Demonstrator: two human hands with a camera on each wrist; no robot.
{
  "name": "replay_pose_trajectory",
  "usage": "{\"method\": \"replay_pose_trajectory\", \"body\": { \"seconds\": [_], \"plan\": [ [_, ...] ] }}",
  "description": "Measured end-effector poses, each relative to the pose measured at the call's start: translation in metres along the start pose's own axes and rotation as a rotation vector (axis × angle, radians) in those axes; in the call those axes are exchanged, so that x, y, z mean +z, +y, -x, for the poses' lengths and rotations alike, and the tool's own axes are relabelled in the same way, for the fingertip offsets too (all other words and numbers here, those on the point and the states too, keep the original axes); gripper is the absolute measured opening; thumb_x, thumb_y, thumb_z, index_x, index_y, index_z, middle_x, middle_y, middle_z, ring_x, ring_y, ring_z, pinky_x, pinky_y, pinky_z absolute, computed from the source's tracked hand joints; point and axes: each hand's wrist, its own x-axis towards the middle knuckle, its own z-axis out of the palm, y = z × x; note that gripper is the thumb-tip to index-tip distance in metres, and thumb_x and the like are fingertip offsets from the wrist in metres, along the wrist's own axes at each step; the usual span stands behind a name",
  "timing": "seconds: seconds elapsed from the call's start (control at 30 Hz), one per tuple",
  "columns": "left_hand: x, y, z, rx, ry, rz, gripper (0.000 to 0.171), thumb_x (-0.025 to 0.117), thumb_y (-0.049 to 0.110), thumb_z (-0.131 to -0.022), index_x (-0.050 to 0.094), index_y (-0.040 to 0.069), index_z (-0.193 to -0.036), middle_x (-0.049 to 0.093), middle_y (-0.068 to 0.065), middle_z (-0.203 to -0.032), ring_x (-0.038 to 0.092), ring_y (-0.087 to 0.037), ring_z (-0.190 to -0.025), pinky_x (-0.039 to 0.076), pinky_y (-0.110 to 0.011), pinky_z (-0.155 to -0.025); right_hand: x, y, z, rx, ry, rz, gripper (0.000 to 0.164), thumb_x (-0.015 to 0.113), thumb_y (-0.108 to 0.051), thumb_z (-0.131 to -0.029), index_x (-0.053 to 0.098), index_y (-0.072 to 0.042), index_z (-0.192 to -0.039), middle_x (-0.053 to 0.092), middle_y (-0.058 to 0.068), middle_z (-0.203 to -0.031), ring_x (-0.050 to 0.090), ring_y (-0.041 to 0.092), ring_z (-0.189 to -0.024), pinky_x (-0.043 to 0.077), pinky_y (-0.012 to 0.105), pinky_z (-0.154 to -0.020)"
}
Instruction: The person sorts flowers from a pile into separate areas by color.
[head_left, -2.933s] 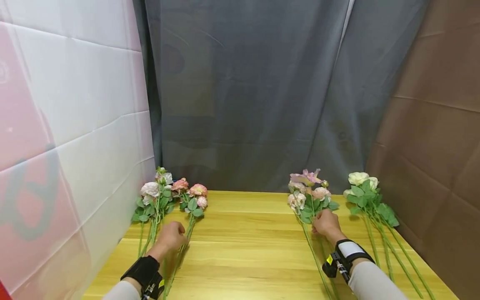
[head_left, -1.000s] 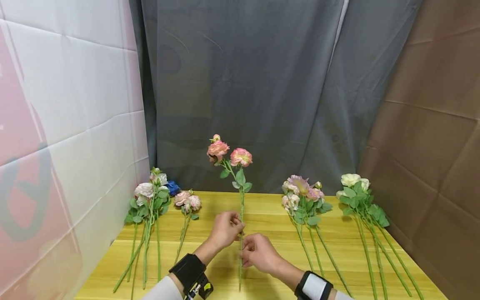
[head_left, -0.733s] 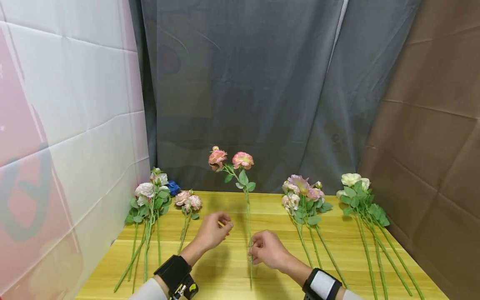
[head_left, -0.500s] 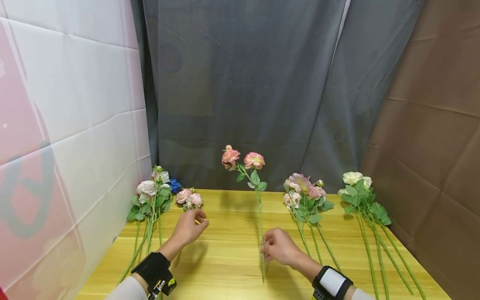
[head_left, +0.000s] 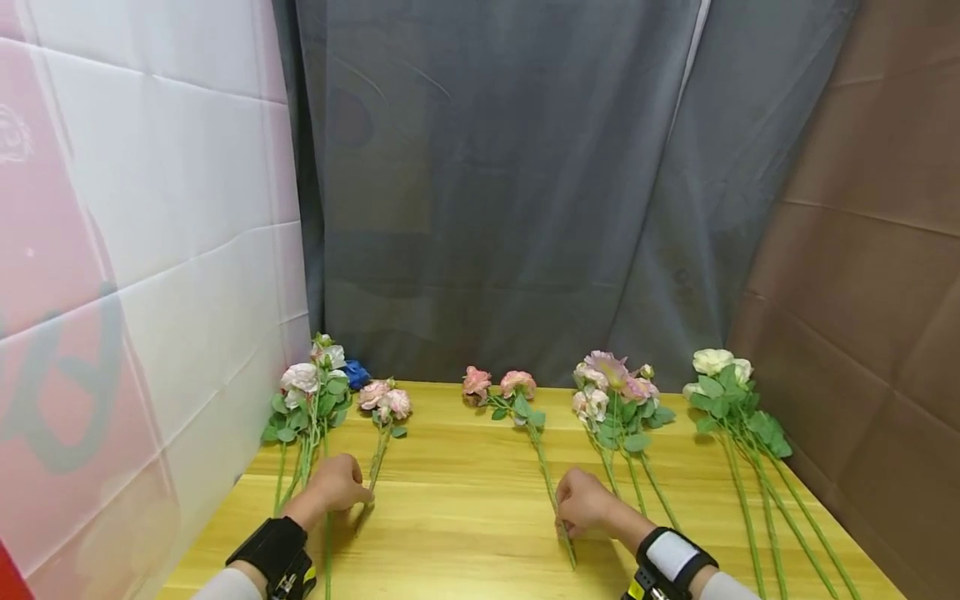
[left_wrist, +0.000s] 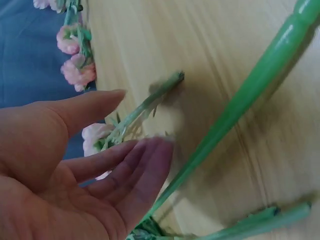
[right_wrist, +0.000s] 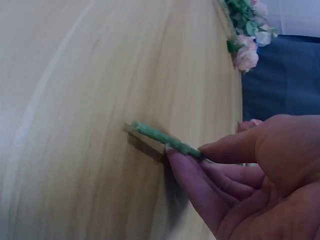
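My right hand (head_left: 588, 502) pinches the lower stem of a coral-pink artificial flower (head_left: 518, 384), whose two blooms lie toward the back of the table. In the right wrist view, thumb and fingertips hold the green stem (right_wrist: 155, 134) close to its cut end. My left hand (head_left: 333, 483) hovers by the stem of a pale pink artificial flower (head_left: 395, 404). The left wrist view shows thumb and fingers apart, with that flower's stem (left_wrist: 145, 106) beyond them and no grip on it. Nearer that camera runs a thick green stem (left_wrist: 240, 107).
White and pale pink flowers (head_left: 302, 379) lie at the left, a blue bloom (head_left: 356, 374) behind them. A pink-mauve bunch (head_left: 611, 392) and cream flowers (head_left: 712, 362) lie at the right. Cloth walls (head_left: 480, 208) enclose the wooden table (head_left: 450, 533).
The coral-pink flower, upright between both hands a second ago, has gone right and down onto the table in my right hand. My left hand let go and moved left to the pale pink flower.
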Motion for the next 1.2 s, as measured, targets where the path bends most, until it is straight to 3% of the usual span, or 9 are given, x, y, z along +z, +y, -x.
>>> {"method": "replay_pose_trajectory", "body": {
  "seconds": [0.2, 0.3, 0.4, 0.5, 0.6, 0.67, 0.9, 1.07, 1.2],
  "plan": [
    [0.004, 0.005, -0.008, -0.060, -0.057, -0.102, 0.037, 0.075, -0.010, -0.079, 0.051, 0.010, -0.059, 0.045, -0.002, -0.053, 0.043, -0.013, -0.044, 0.034, -0.024, -0.047, 0.003, 0.001, -0.001, -0.012, 0.076, 0.080, 0.023, 0.057, 0.016, -0.085, 0.056, -0.003, -0.072, 0.059, 0.010, -0.055, 0.058, 0.019, -0.047, 0.048, 0.027, -0.043],
    [0.002, 0.009, -0.017, -0.107, -0.084, -0.150, 0.019, 0.071, -0.014, -0.076, 0.061, 0.000, -0.070, 0.056, -0.011, -0.062, 0.056, -0.014, -0.044, 0.047, -0.024, -0.044, 0.003, 0.000, -0.003, -0.008, 0.074, 0.081, 0.027, 0.055, 0.016, -0.085, 0.051, -0.006, -0.069, 0.047, 0.001, -0.050, 0.043, 0.013, -0.043, 0.037, 0.023, -0.042],
    [0.000, 0.012, -0.021, -0.157, -0.135, -0.111, 0.013, 0.071, -0.014, -0.080, 0.063, -0.011, -0.090, 0.062, -0.019, -0.078, 0.064, -0.019, -0.049, 0.052, -0.026, -0.047, 0.001, -0.001, -0.001, 0.011, 0.058, 0.041, 0.022, 0.054, 0.014, -0.087, 0.053, -0.004, -0.074, 0.041, -0.001, -0.053, 0.032, 0.012, -0.047, 0.029, 0.023, -0.045],
    [-0.003, 0.012, -0.018, -0.175, -0.148, -0.004, 0.008, 0.068, -0.016, -0.081, 0.063, -0.012, -0.087, 0.062, -0.020, -0.078, 0.067, -0.022, -0.052, 0.057, -0.030, -0.051, -0.002, -0.002, 0.003, 0.017, 0.069, 0.043, 0.008, 0.056, 0.010, -0.090, 0.059, 0.003, -0.086, 0.050, 0.004, -0.060, 0.040, 0.013, -0.048, 0.036, 0.024, -0.046],
    [-0.008, 0.015, -0.012, -0.130, -0.123, 0.141, 0.030, 0.060, -0.018, -0.081, 0.050, 0.002, -0.062, 0.050, -0.009, -0.059, 0.061, -0.019, -0.049, 0.061, -0.036, -0.054, -0.008, -0.005, 0.008, 0.033, 0.112, 0.086, 0.006, 0.062, 0.005, -0.092, 0.061, 0.007, -0.098, 0.059, 0.012, -0.077, 0.054, 0.019, -0.053, 0.045, 0.029, -0.049],
    [-0.011, 0.022, -0.009, -0.075, -0.092, 0.228, 0.041, 0.057, -0.019, -0.079, 0.039, 0.010, -0.057, 0.039, -0.003, -0.053, 0.053, -0.016, -0.048, 0.063, -0.039, -0.056, -0.013, -0.008, 0.010, 0.047, 0.147, 0.115, 0.012, 0.066, 0.004, -0.092, 0.061, 0.008, -0.102, 0.059, 0.014, -0.086, 0.059, 0.023, -0.059, 0.050, 0.033, -0.051],
    [-0.018, 0.069, -0.018, 0.057, -0.004, 0.369, 0.016, 0.062, -0.013, -0.086, 0.055, -0.002, -0.078, 0.053, -0.007, -0.067, 0.064, -0.021, -0.064, 0.065, -0.042, -0.063, -0.020, -0.030, 0.008, -0.040, 0.119, 0.023, 0.028, 0.067, -0.002, -0.095, 0.060, 0.011, -0.118, 0.063, 0.015, -0.094, 0.069, 0.033, -0.078, 0.063, 0.044, -0.065],
    [-0.003, 0.103, -0.023, 0.151, -0.026, 0.421, 0.020, 0.064, -0.016, -0.086, 0.053, -0.002, -0.076, 0.043, -0.003, -0.063, 0.061, -0.019, -0.063, 0.065, -0.043, -0.064, -0.003, -0.057, 0.000, -0.123, 0.012, -0.134, 0.038, 0.064, 0.000, -0.096, 0.054, 0.012, -0.131, 0.062, 0.020, -0.104, 0.070, 0.039, -0.090, 0.064, 0.046, -0.075],
    [0.020, 0.125, -0.023, 0.194, -0.063, 0.477, 0.017, 0.066, -0.016, -0.086, 0.056, -0.004, -0.079, 0.050, -0.004, -0.064, 0.064, -0.018, -0.062, 0.065, -0.043, -0.064, 0.019, -0.076, -0.011, -0.142, -0.034, -0.234, 0.051, 0.067, 0.000, -0.095, 0.048, 0.010, -0.141, 0.062, 0.023, -0.110, 0.070, 0.042, -0.096, 0.064, 0.048, -0.080]
  ]
}}
